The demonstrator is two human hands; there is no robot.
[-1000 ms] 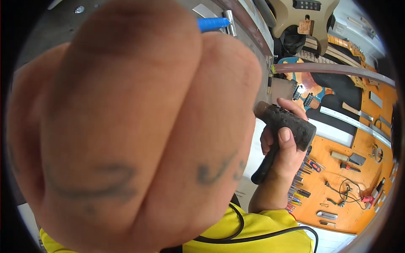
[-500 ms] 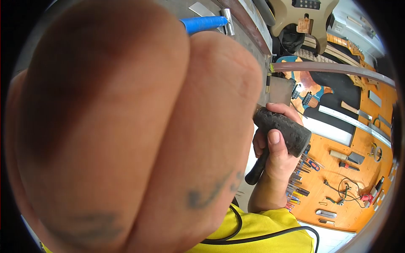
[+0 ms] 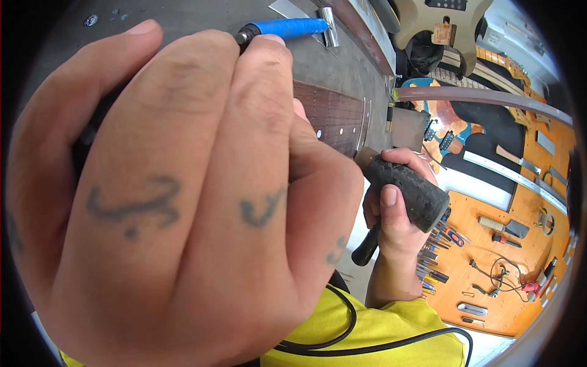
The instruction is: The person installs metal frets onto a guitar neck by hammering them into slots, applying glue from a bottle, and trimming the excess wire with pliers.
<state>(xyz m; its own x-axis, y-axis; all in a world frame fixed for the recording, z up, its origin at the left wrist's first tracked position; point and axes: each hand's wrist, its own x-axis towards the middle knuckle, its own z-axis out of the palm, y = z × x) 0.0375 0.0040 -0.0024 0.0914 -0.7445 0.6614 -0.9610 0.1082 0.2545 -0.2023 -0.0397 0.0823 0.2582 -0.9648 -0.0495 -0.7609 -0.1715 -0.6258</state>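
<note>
My left hand (image 3: 183, 171) fills the left half of the view, very close to the camera. Tattoos mark the backs of its curled fingers, and dark material shows in the gap at its left; what it grips is hidden. My right hand (image 3: 400, 226) is wrapped round a mallet (image 3: 419, 199) with a black, scuffed head and a short black handle pointing down. Behind the left hand, a fretboard (image 3: 333, 113) with pale dot inlays is partly visible. Past its fingertips lies a hammer (image 3: 290, 27) with a blue handle and a shiny metal head.
A grey worktop (image 3: 202, 15) extends behind my left hand. At right, an orange tool board (image 3: 452, 293) carries cutters, blades and cables. Guitar bodies, one beige (image 3: 422, 24) and one blue-and-copper (image 3: 443, 116), hang nearby. A black cable (image 3: 391, 342) crosses my yellow shirt (image 3: 379, 324).
My left hand has moved away from the camera, uncovering the fretboard and more of the blue-handled hammer. My right hand has shifted slightly and still grips the mallet.
</note>
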